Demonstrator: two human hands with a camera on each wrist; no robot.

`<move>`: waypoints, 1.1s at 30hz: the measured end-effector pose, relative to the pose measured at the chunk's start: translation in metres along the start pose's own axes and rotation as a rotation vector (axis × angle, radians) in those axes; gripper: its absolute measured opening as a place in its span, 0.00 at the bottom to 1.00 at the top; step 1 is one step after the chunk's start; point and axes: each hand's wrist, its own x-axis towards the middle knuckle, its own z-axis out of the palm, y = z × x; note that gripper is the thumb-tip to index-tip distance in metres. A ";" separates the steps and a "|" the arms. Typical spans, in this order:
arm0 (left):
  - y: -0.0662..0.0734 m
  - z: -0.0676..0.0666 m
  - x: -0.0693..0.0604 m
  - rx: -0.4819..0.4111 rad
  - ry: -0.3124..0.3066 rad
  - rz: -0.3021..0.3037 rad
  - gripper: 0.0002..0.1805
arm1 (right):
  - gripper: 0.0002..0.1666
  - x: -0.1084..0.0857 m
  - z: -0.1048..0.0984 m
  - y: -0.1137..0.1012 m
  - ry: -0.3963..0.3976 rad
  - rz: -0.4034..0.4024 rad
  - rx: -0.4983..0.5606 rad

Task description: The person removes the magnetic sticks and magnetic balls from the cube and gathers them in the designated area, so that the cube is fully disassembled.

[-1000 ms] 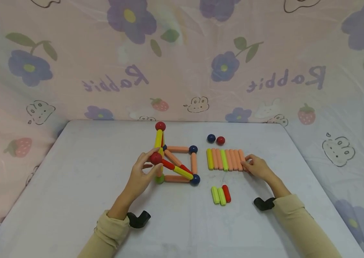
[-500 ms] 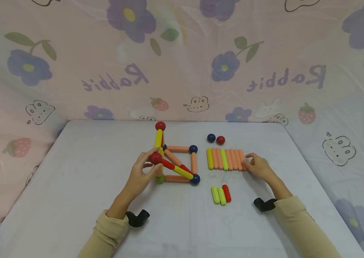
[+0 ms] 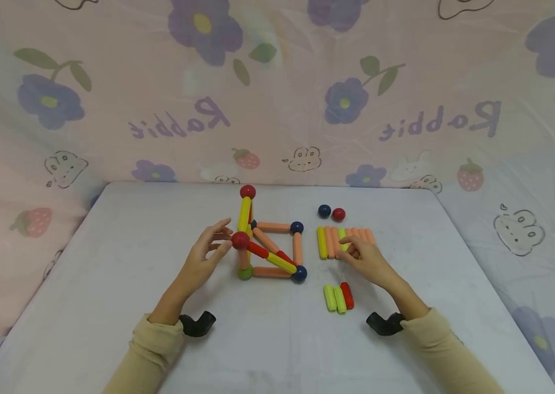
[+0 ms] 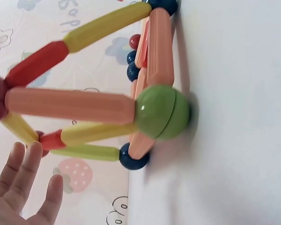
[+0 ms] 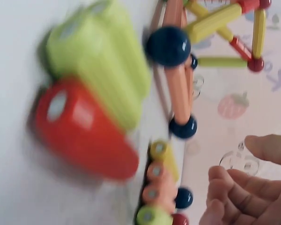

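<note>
A frame of magnetic building sticks and balls stands at mid-table. It has a salmon stick base (image 3: 272, 272), a green ball (image 4: 161, 112) and blue balls (image 3: 299, 273) at corners, and two raised red balls, one near (image 3: 240, 241) and one far (image 3: 247, 191). Beside the near red ball is my left hand (image 3: 200, 261), fingers spread and holding nothing; in the left wrist view its fingertips (image 4: 33, 152) are apart from the frame. My right hand (image 3: 368, 264), fingers loosely bent and holding nothing, hovers over a row of salmon, yellow and green sticks (image 3: 330, 243), hiding part of it.
Behind the row lie a loose blue ball (image 3: 324, 211) and a red ball (image 3: 338, 214). Closer to me are two short light-green sticks (image 3: 334, 299) and a red stick (image 3: 347, 295). A patterned cloth (image 3: 277, 98) rises behind the white table (image 3: 277, 350).
My left hand has let go of the near red ball and drawn slightly back left. My right hand has moved left from the row's right end to above its middle.
</note>
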 end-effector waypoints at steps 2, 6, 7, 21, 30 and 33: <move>-0.003 -0.005 0.004 -0.007 0.018 -0.010 0.26 | 0.19 0.000 0.007 -0.010 -0.002 -0.032 0.000; -0.011 -0.014 0.017 -0.040 0.034 -0.048 0.23 | 0.18 -0.001 0.022 -0.029 0.003 -0.101 -0.017; -0.013 -0.015 0.021 -0.052 0.035 -0.059 0.23 | 0.18 -0.002 0.026 -0.034 0.012 -0.123 -0.020; -0.018 -0.015 0.079 -0.162 0.019 -0.098 0.24 | 0.14 0.000 0.071 -0.097 0.232 -0.426 0.020; -0.018 -0.008 0.102 -0.223 -0.031 -0.081 0.25 | 0.27 0.011 0.097 -0.129 0.375 -0.483 -0.003; -0.018 -0.006 0.108 -0.251 -0.063 -0.110 0.26 | 0.33 0.015 0.106 -0.137 0.382 -0.471 -0.016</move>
